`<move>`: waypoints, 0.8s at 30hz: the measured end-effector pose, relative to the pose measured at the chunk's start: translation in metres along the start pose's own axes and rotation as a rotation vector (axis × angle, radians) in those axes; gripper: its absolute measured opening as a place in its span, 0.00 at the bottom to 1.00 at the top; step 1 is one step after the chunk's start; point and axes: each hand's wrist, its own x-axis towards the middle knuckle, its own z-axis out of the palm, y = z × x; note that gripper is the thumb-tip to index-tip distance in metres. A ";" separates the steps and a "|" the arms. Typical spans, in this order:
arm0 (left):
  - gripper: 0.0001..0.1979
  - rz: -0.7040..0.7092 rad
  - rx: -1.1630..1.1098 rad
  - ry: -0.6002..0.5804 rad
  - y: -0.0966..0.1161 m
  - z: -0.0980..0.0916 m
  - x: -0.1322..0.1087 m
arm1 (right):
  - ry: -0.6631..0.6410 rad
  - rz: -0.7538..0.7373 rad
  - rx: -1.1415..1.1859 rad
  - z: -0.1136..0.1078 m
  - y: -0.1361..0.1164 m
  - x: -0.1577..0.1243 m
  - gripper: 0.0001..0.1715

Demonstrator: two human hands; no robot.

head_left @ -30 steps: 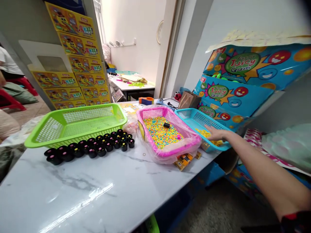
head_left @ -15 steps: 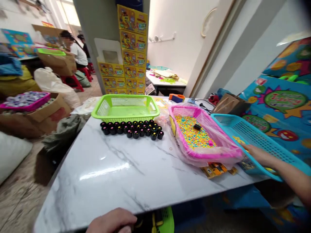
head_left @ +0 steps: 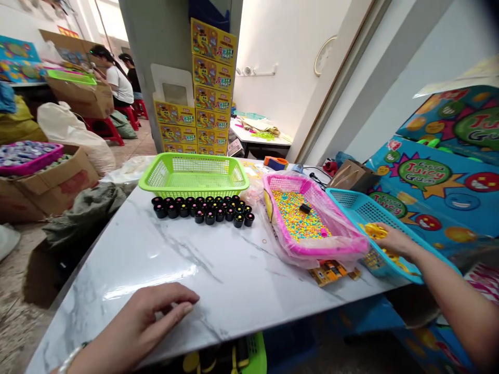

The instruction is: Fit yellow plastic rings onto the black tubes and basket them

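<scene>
My left hand (head_left: 150,318) lies flat on the white marble table (head_left: 202,270) near its front edge, fingers stretched out, holding nothing. My right hand (head_left: 392,241) reaches into the blue basket (head_left: 351,205) at the right and its fingers are closed on a bunch of small yellow packets (head_left: 374,230). Beside that basket stands a pink basket (head_left: 307,249) lined with plastic film and filled with small coloured candy beads (head_left: 298,221). Several small black caps (head_left: 202,206) stand in rows in front of an empty green basket (head_left: 193,176).
Flat yellow packets (head_left: 331,271) lie under the pink basket's front. Juicy Gum display boxes (head_left: 429,176) stand at the right, yellow cartons (head_left: 208,88) behind the table. Cardboard boxes and sacks (head_left: 58,171) fill the floor at left; two people (head_left: 117,78) sit far back.
My view has swung left, then settled. My left hand came up onto the table edge and lies flat. My right hand stayed in the blue basket and gathered yellow packets.
</scene>
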 end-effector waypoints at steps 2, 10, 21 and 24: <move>0.11 -0.055 -0.038 -0.032 -0.005 -0.008 0.008 | -0.028 0.017 -0.110 0.001 -0.010 -0.004 0.12; 0.18 -0.192 -0.197 -0.074 -0.009 -0.022 0.050 | -0.236 -0.170 -0.266 0.045 -0.092 -0.004 0.30; 0.11 -0.101 0.048 0.191 -0.030 0.000 0.117 | -1.074 -0.640 -0.648 0.240 -0.041 -0.159 0.34; 0.12 -0.084 0.073 0.219 -0.037 0.005 0.114 | -1.081 -0.732 -0.739 0.262 -0.016 -0.170 0.34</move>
